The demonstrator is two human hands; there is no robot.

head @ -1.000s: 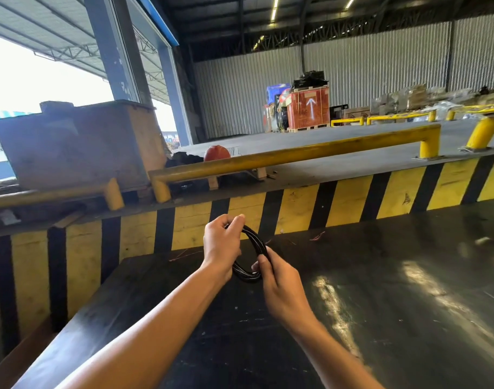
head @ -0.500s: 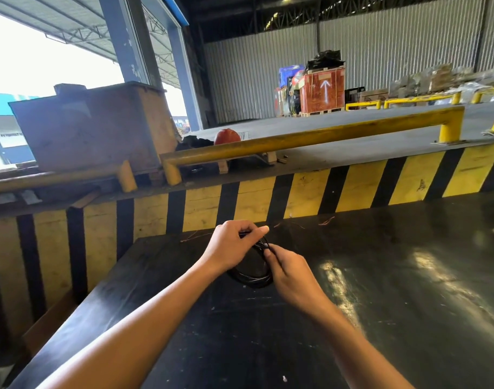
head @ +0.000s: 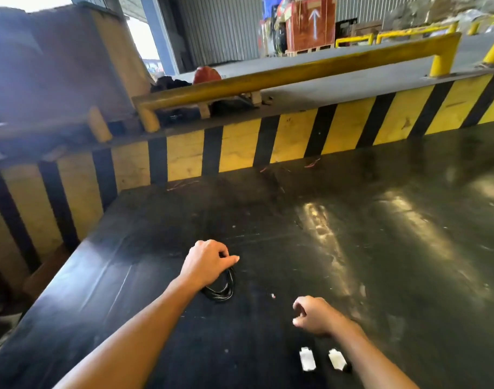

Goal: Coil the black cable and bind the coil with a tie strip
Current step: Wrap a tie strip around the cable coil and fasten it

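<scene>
On the broad glossy black tabletop (head: pixel 352 276), the left hand (head: pixel 205 265) clamps curled fingers over the coiled thin black cable (head: pixel 222 290), pinning it flat. The right hand (head: pixel 314 315) hovers loosely curled and empty, well apart; those two small white pieces (head: pixel 321 359) may be tie strips, so keep the coil pinned while fetching one.

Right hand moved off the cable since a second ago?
Yes. The right hand has left the cable and pulled back toward the table's near edge.
</scene>
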